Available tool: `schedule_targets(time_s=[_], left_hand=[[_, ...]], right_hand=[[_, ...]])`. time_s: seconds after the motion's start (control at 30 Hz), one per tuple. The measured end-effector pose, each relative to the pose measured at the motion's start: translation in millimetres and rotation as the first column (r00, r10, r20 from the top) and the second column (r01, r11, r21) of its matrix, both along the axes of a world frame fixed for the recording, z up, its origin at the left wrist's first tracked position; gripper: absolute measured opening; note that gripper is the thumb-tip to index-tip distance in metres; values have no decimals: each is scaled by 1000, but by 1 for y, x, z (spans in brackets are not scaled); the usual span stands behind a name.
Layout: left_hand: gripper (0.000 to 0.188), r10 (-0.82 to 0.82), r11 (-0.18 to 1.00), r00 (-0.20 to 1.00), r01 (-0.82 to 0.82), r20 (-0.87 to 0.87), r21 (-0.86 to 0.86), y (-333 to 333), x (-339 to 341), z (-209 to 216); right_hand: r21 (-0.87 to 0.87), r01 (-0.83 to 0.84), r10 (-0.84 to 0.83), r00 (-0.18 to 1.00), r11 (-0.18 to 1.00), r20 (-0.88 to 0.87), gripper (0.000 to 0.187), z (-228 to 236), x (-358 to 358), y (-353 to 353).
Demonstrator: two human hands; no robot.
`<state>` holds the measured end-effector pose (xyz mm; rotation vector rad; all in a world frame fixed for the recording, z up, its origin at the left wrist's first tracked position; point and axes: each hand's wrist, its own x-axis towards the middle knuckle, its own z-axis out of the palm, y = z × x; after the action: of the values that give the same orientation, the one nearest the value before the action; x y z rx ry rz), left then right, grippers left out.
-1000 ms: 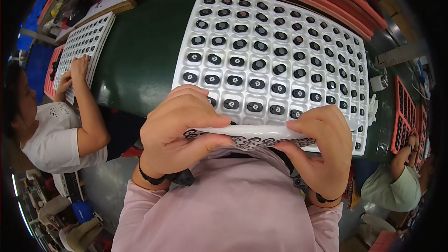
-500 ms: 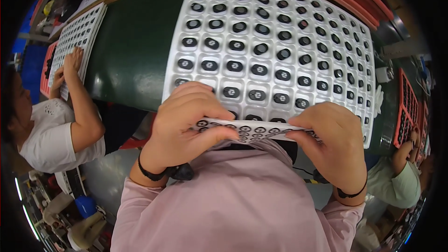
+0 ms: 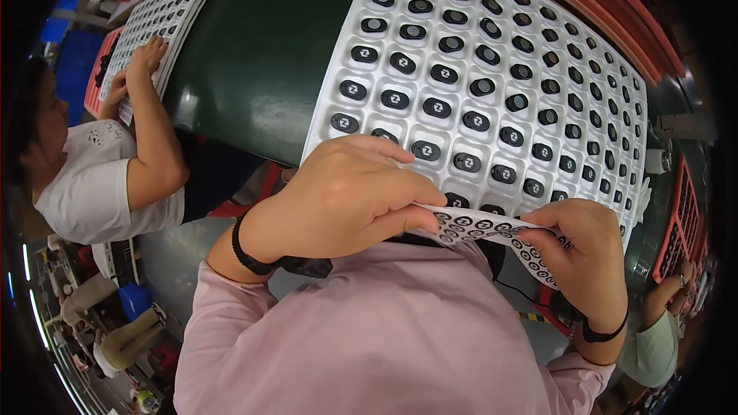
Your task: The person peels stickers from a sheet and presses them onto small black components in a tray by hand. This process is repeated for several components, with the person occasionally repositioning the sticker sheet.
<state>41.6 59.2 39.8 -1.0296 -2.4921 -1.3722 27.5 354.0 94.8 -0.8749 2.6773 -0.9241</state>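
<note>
The white compartment tray [image 3: 333,100] lies on the green counter [image 3: 261,61], black oval pieces [image 3: 437,107] in its cells. At the tray's near edge, a white sheet [image 3: 469,229] printed with dark circles is held bent. The left hand [image 3: 346,196] pinches the sheet's left end; the right hand [image 3: 580,250] pinches its right part.

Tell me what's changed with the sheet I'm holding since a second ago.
The flexible white sheet with round black prints has turned to show more of its printed face, with a flap hanging below your right hand. The rectangular white plastic tray sits farther right in view. Your left hand and right hand still pinch the sheet; nothing was let go.
</note>
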Motion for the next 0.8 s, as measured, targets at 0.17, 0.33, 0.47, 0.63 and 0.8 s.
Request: schedule_targets(time_s=[0.17,0.33,0.47,0.63,0.8], left_hand=[[31,50,994,969,-72,243,82,-1,-3,18],[30,81,988,928,-124,365,97,-7,3,14],[27,42,997,950,-60,309,50,-12,6,10],[25,50,998,977,-43,209,-40,-15,2,9],[28,165,949,971,-204,-172,-239,10,0,24]], right_hand=[[1,49,-49,998,999,51,14,1,-5,5],[0,64,-64,994,998,87,14,0,-7,7],[5,70,-70,991,998,115,14,0,-7,6],[-8,59,-57,991,998,124,13,-3,-5,5],[39,4,-8,994,999,108,15,-7,-6,-7]])
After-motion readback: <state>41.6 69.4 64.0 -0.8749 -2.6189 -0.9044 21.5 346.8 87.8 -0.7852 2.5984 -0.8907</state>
